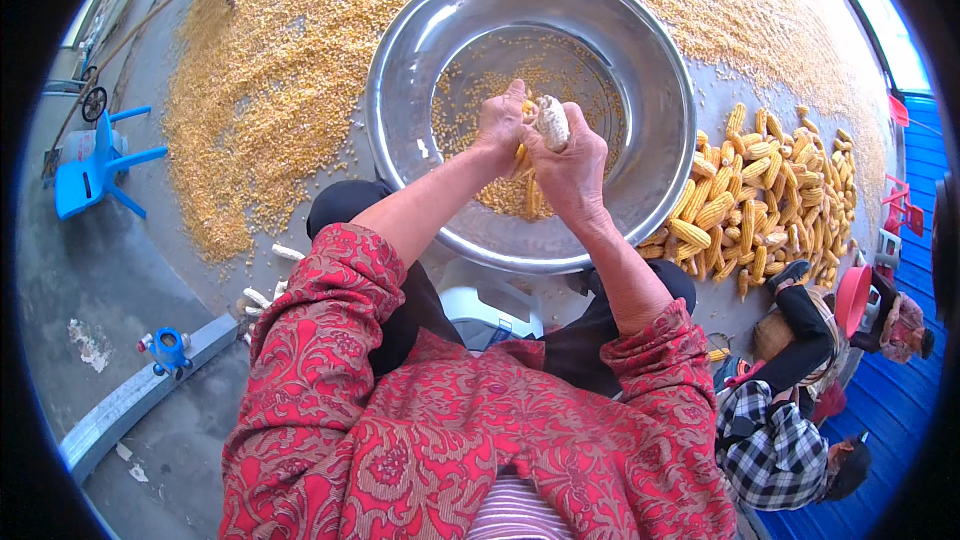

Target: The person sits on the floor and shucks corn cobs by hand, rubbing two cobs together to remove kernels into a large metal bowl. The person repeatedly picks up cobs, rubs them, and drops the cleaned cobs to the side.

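A wide, shiny metal basin (645,228) lies before me, with loose corn kernels (495,198) scattered over its bottom. Above it my two hands are close together. My right hand (570,165) is closed around a pale, bare corn cob (553,123). Against it, my left hand (504,123) grips a yellow ear of corn, mostly hidden between the hands. Another yellow ear of corn (532,198) shows just below the hands, low in the basin.
Kernels (255,89) cover the ground beyond and left of the basin. Unshelled ears (750,202) are heaped at right, near two seated people (780,450). A blue plastic chair (90,172) is at left. Bare cobs (259,298) lie by my left sleeve.
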`<state>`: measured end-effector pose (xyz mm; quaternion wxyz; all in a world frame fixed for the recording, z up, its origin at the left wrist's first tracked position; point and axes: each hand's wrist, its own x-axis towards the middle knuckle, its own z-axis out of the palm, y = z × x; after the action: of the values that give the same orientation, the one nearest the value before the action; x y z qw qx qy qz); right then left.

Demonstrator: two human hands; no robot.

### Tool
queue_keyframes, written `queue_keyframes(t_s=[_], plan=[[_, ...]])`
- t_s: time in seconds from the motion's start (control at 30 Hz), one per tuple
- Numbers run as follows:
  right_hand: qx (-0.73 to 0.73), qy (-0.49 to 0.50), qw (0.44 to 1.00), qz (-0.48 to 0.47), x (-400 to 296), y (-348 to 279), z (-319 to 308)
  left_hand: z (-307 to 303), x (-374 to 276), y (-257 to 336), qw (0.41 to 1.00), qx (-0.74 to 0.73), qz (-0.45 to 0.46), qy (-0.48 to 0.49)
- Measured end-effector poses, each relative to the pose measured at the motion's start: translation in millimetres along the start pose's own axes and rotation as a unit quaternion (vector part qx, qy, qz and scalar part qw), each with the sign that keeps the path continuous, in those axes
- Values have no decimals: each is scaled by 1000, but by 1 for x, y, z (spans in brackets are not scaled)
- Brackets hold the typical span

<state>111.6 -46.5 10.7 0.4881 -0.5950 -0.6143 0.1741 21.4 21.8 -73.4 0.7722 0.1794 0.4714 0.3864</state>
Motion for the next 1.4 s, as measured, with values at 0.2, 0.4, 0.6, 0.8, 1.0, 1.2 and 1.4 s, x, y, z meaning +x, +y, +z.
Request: queue_keyframes(t_s=[0.2,0.4,0.6,0.8,1.0,1.2,1.4], plan=[[276,-3,890,363,32,16,-40,22,-38,28,950,230,38,-209],[322,54,861,391,42,21,-53,22,-30,16,866,400,208,-217],[222,-29,925,308,44,20,-57,36,-44,22,949,244,49,-195],[63,-36,982,173,33,19,-48,25,-30,14,973,147,-47,-171],[58,-84,993,57,25,6,-43,30,-29,11,985,136,-75,-70],[279,52,905,317,53,30,-67,32,-40,37,948,175,-16,-264],[318,26,881,349,59,29,-78,33,-45,42,905,301,38,-298]])
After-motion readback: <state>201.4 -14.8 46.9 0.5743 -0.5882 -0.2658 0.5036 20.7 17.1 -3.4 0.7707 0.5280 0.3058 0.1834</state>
